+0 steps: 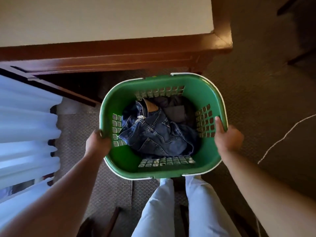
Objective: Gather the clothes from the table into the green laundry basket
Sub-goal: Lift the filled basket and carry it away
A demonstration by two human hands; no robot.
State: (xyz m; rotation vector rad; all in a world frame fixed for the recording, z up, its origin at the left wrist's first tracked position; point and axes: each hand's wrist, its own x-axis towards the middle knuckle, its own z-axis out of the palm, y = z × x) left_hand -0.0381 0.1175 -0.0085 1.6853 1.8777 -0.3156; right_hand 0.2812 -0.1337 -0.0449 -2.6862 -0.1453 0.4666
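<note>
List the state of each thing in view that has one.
green laundry basket: upright, held at both side rims, holding clothes.
jeans: crumpled inside the basket.
dark garment: in the basket, behind the jeans.
left hand: grips the basket's left rim.
right hand: grips the right rim, thumb inside.
</note>
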